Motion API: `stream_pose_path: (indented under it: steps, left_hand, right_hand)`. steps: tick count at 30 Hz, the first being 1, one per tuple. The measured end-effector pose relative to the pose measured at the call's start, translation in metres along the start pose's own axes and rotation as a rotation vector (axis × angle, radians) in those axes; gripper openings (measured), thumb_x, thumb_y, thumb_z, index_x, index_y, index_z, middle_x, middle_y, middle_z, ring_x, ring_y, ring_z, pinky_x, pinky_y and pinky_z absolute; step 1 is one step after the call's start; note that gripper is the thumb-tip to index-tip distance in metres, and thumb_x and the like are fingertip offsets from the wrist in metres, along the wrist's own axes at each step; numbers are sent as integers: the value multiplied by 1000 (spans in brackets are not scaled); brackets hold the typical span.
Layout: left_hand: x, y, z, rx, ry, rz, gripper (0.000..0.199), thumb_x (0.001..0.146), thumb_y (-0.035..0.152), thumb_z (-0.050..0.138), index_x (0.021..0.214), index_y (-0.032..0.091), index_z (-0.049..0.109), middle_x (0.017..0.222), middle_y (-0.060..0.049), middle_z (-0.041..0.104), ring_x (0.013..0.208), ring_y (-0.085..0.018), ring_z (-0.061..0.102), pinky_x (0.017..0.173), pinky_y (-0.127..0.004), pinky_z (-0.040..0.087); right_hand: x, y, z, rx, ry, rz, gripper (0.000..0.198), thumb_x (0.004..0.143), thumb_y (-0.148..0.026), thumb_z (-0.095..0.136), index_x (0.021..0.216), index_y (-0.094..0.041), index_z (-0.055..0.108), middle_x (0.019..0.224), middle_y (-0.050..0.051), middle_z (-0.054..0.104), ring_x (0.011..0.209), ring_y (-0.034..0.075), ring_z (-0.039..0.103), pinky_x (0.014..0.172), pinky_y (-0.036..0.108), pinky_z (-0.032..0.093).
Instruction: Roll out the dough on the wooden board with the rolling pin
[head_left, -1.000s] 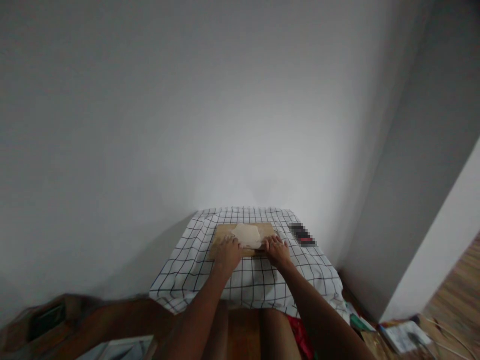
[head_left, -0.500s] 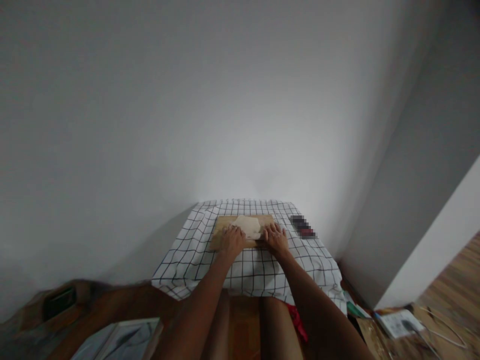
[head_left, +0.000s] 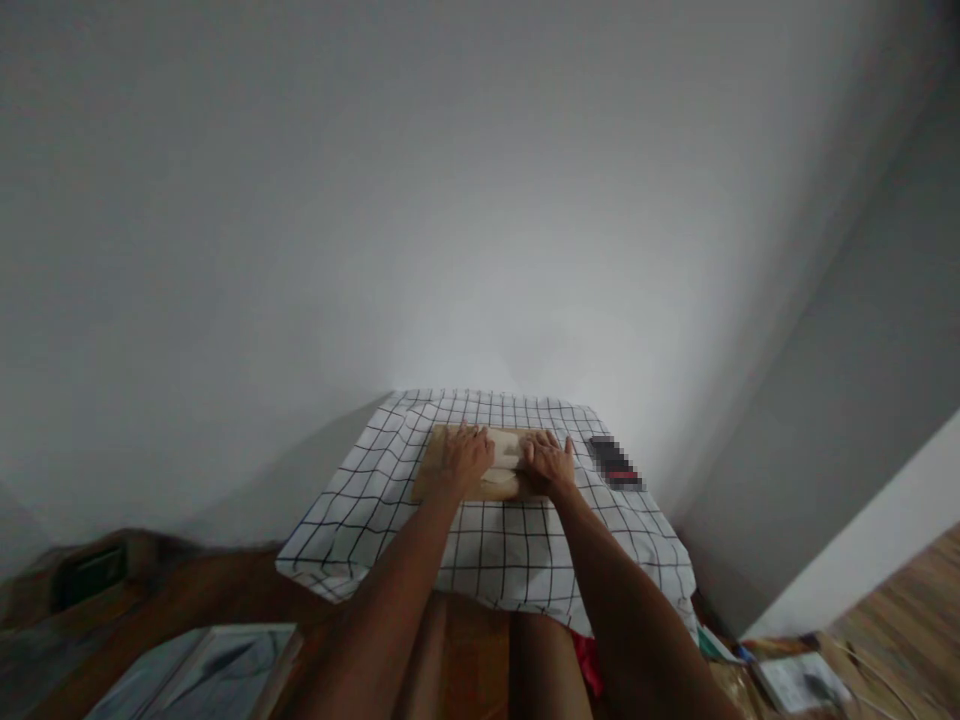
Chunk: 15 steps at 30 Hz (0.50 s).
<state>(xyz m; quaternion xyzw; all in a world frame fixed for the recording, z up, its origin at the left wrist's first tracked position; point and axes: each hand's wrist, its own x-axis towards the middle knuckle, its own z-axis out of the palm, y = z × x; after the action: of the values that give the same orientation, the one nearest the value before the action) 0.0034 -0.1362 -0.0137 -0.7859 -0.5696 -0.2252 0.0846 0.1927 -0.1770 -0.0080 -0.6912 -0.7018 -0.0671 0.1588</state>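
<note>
A pale sheet of dough (head_left: pixel 498 477) lies on a wooden board (head_left: pixel 429 478) on the table. Across the board, between my hands, runs a pale roll-like band (head_left: pixel 507 446); I cannot make out whether it is rolled-up dough or dough around a pin. My left hand (head_left: pixel 468 455) rests palm down on the left end of this band, fingers stretched forward and apart. On its right end lies my right hand (head_left: pixel 549 460), with fingers spread and the thumb side towards the dough. Whatever is under both palms is hidden.
A white checked cloth (head_left: pixel 352 515) covers the table, which stands against a white wall (head_left: pixel 480 220). A blurred-out dark object (head_left: pixel 615 462) lies to the right of the board. Boxes and a white power strip (head_left: pixel 802 682) sit on the floor.
Both hands have moved forward over the board from its near edge. The flat dough between them now shows as a raised band, with a strip of dough nearer me. The view has shifted slightly.
</note>
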Motion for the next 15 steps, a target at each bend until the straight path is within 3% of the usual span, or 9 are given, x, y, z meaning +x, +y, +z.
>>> stream_pose_path:
  steps: [5,10,15]
  left_hand:
    - [42,-12,15,-15,-31,-52,42,99,31,36,130,23,63,141,-11,60,143,-31,39,117,-58,22]
    - [86,-23,28,42,-3,-3,37,98,26,39,122,21,66,134,-13,64,140,-34,41,111,-60,31]
    - [109,-27,36,88,-26,13,37,100,25,37,122,18,66,126,-16,67,138,-37,43,108,-64,32]
  right_hand:
    - [41,8,10,37,-61,13,50,105,-37,21,142,-25,53,158,6,39,149,25,24,118,60,9]
    - [85,14,20,75,-96,18,51,104,-36,21,144,-25,52,158,5,39,150,25,22,118,60,9]
    - [113,18,26,54,-114,-11,52,104,-35,20,144,-25,52,158,6,39,151,25,20,118,63,8]
